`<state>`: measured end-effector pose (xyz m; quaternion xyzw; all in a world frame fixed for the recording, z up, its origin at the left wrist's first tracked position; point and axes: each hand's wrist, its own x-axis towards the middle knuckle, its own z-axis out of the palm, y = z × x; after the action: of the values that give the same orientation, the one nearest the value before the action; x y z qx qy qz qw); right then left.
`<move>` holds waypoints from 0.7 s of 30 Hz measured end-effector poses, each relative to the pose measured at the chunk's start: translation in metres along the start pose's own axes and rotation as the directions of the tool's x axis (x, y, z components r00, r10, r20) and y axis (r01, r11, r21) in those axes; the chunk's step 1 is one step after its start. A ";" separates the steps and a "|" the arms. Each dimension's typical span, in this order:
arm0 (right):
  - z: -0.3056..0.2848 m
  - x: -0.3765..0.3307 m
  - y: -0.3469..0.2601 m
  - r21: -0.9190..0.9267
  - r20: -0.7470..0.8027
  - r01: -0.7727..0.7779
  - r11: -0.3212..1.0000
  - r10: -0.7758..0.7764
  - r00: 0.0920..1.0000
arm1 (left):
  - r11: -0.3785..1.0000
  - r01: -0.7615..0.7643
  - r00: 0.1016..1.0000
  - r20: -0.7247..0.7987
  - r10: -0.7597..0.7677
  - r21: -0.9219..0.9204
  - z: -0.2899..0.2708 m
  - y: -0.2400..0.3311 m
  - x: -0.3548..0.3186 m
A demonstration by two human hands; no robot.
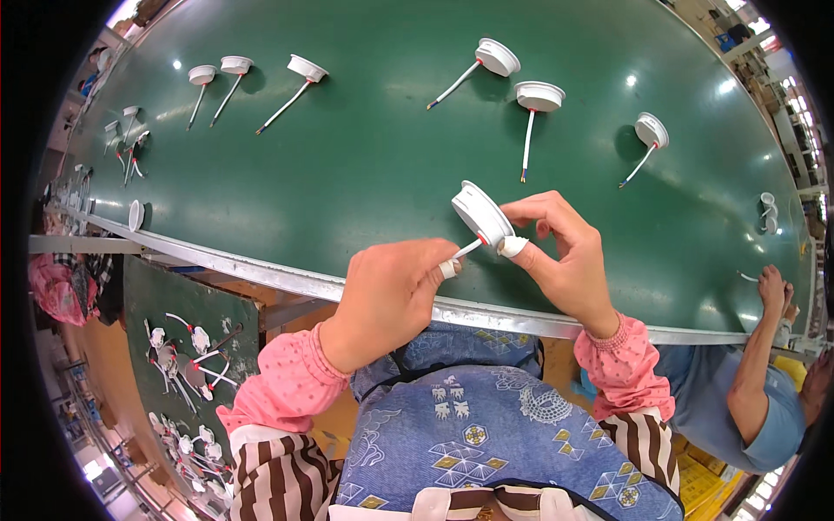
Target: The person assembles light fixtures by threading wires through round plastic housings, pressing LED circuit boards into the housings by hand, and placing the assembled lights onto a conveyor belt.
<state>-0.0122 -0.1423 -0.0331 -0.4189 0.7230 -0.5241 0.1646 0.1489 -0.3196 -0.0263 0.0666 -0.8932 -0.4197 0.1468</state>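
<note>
You are seated at a factory assembly line. A long green conveyor belt (365, 165) with a metal edge carries identical white round fittings with wire tails (539, 97), spaced out from ten to two o'clock. A side worktop (187, 304) at eight o'clock holds more. Another worker (764, 382) sits at four o'clock.

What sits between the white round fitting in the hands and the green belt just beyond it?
Nothing visible. The white round fitting is held by the right hand, its wire pinched by the left hand, over bare green belt; the other fittings lie farther off.
</note>
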 end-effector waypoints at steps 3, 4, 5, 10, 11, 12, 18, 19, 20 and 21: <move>0.009 -0.001 -0.008 0.037 -0.068 0.077 0.996 -0.074 0.995 | 0.992 0.034 0.999 0.035 -0.039 0.122 0.000 0.013 0.000; 0.009 -0.003 -0.008 0.038 -0.077 0.077 0.996 -0.074 0.994 | 0.992 0.028 0.999 0.041 -0.033 0.125 0.002 0.013 0.001; 0.009 -0.005 -0.008 0.061 -0.097 0.082 0.995 -0.075 0.992 | 0.995 0.027 1.000 -0.009 -0.027 0.095 0.005 0.011 0.002; 0.017 -0.005 0.006 0.237 -0.156 0.035 0.971 0.002 0.988 | 0.987 0.054 0.986 -0.150 -0.076 -0.149 0.035 -0.009 -0.003; 0.010 -0.004 0.004 0.242 -0.161 0.058 0.969 -0.019 0.987 | 0.977 0.087 0.985 -0.129 -0.113 -0.197 0.038 -0.006 -0.001; 0.006 -0.002 0.010 0.103 -0.188 0.130 0.986 -0.109 0.976 | 0.974 0.107 0.984 -0.118 -0.132 -0.199 0.045 -0.009 -0.001; -0.059 0.017 0.027 0.011 -0.220 0.022 1.000 -0.019 0.975 | 0.995 0.093 0.994 -0.051 -0.092 0.020 0.052 -0.017 -0.004; -0.075 0.024 0.036 -0.024 -0.220 -0.005 1.000 -0.001 0.976 | 0.992 0.108 0.994 0.005 -0.109 0.065 0.046 -0.017 -0.005; -0.093 0.030 0.049 -0.076 -0.237 -0.052 0.996 0.033 0.971 | 0.990 0.122 0.992 0.022 -0.124 0.074 0.038 -0.018 -0.003; -0.108 0.037 0.063 -0.124 -0.253 -0.095 0.988 0.062 0.966 | 0.983 0.153 0.988 -0.021 -0.152 0.099 0.028 -0.023 -0.004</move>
<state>-0.1343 -0.0980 -0.0394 -0.3313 0.7876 -0.5154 0.0649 0.1433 -0.3131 -0.0615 0.1448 -0.9045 -0.3837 0.1168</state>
